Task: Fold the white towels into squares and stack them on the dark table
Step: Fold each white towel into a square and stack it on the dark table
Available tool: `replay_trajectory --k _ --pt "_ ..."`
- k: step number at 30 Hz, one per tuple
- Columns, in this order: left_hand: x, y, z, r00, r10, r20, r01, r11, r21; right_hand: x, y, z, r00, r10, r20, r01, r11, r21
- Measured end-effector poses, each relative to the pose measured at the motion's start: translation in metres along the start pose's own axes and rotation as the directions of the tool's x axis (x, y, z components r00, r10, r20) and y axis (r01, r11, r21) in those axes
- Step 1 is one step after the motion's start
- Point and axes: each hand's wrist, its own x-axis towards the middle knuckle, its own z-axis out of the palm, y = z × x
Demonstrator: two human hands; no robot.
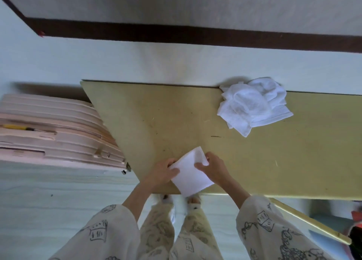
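A white towel (191, 176), folded into a small flat rectangle, lies tilted at the near edge of the olive-yellow table (160, 118), one corner hanging over that edge. My left hand (163, 172) grips its left side with the thumb on top. My right hand (213, 166) holds its upper right side, fingers curled over the cloth. At the far side of the table, to the right, sits a crumpled heap of white towels (253, 105), well away from both hands.
A stack of pink ribbed panels (52, 130) stands left of the table, touching its left edge, with a yellow-handled tool (16, 127) on it. A pale wall with a dark band (195, 35) rises behind. My feet (182, 201) show below the table's near edge.
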Motion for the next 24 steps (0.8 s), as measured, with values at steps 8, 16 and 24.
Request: replay_trajectory --k 8,16,24 --pt "-0.102 -0.016 -0.031 0.886 -0.026 -0.463 -0.101 0.963 -0.248 -0.051 -0.085 -0.036 0.864 -0.471 0.179 0.493 0.864 -0.102" --pt "-0.254 -0.051 -0.031 0.674 -0.148 -0.724 -0.150 0.932 -0.330 -0.178 -0.190 -0.018 0.492 -0.760 0.423 0.870 0.447 -0.209" --pt "-0.462 -0.156 0.032 0.168 -0.356 -0.919 -0.110 0.920 -0.377 -0.352 -0.231 0.122 0.072 -0.784 0.616 0.908 -0.204 -0.366"
